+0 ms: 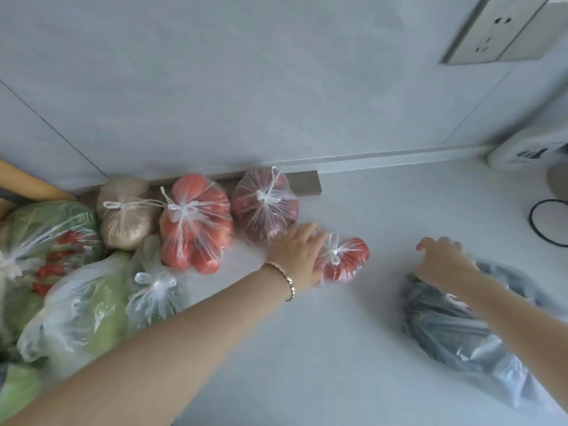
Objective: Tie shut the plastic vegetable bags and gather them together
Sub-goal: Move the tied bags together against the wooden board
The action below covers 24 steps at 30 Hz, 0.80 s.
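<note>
On the bench, the left hand (296,256) lies flat against a small knotted bag of tomatoes (344,259), while the right hand (442,261) rests loosely, fingers spread, atop a blurred dark-filled bag (455,327).

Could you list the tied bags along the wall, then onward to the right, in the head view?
Brown bag → big tomato bag → dark red bag → small tomato bag under the left hand → right hand → dark bag.

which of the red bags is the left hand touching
The smallest red bag, alone on the counter right of the cluster; the left hand rests on it. The two bigger red bags sit against the wall, untouched.
</note>
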{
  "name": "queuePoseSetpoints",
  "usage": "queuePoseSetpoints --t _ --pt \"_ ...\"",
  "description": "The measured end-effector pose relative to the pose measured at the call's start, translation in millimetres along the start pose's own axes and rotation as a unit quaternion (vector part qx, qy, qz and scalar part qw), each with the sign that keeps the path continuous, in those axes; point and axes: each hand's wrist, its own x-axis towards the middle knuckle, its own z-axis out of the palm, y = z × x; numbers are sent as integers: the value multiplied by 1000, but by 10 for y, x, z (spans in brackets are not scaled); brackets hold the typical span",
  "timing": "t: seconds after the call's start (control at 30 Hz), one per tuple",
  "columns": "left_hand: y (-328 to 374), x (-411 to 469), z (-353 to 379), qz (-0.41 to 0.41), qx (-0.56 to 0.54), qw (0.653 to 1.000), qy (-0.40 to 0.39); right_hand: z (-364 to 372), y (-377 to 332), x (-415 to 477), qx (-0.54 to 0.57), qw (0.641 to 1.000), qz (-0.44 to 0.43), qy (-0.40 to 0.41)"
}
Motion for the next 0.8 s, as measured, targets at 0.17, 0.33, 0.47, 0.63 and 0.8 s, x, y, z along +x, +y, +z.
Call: queuePoseSetpoints --t 0.17,0.33,0.47,0.63,0.8 --pt "581 331 242 -58 54 990 -119 136 666 -289 -204 962 87 -158" --pt "522 387 394 -112 151 972 -140 406 947 -307 -220 973 42 -47" --pt "413 208 330 -98 191 969 -125 481 1007 -326 -261 965 -26 -2" --pt "81 -108 200 -105 230 961 -114 440 959 -310 -198 979 -46 -24" --pt "-102 -448 168 -169 217 951 -140 334 924 -411 -179 979 -80 -53"
